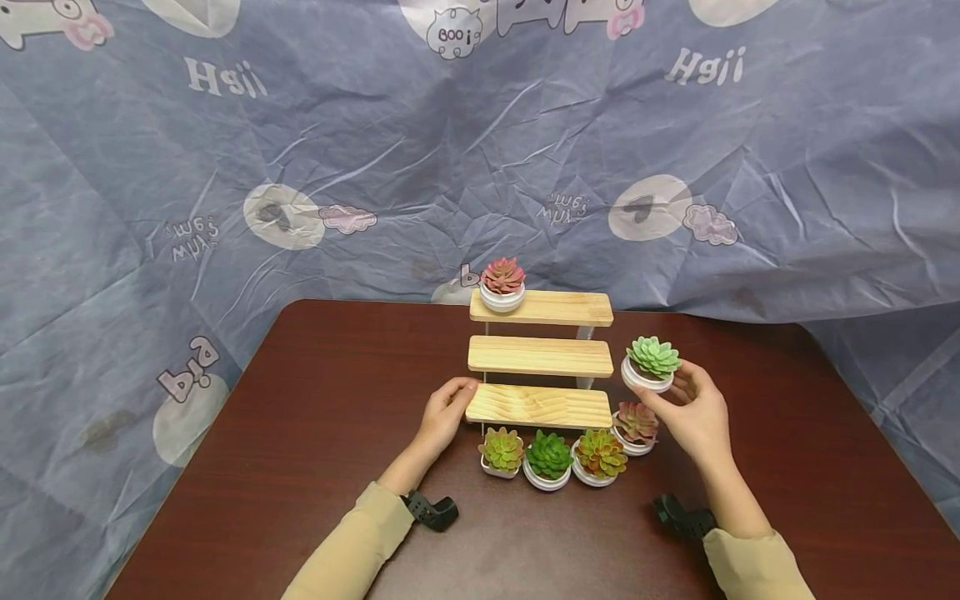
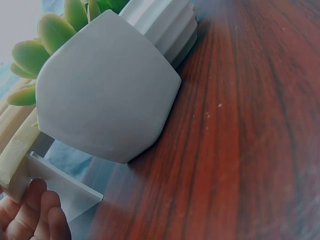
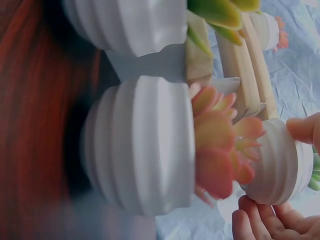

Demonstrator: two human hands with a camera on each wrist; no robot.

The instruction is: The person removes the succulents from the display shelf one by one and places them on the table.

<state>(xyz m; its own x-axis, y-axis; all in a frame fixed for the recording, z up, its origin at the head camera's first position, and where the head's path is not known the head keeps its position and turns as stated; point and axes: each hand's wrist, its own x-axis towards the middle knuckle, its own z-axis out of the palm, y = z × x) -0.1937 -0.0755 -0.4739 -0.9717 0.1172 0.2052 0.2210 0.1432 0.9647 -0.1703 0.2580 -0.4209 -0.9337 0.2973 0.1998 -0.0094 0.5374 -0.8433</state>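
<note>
In the head view my right hand (image 1: 699,415) grips a white ribbed pot with a pale green succulent (image 1: 654,358), held in the air just right of a three-tier wooden shelf. The right wrist view shows thumb and fingers round that pot (image 3: 275,162). My left hand (image 1: 444,414) holds the left end of the lowest wooden board (image 1: 538,406); in the left wrist view its fingers (image 2: 37,215) curl at the board's end beside a clear support (image 2: 65,185). A pink-red succulent (image 1: 502,285) stands at the left of the top board (image 1: 562,307). The middle board (image 1: 540,356) bears nothing.
Before the shelf stand a yellow-green succulent in a squarish pot (image 1: 501,452), a dark green one (image 1: 548,460), an orange-green one (image 1: 598,457) and a reddish one (image 1: 635,427). The dark red table (image 1: 315,433) meets a blue-grey printed cloth (image 1: 405,167) behind.
</note>
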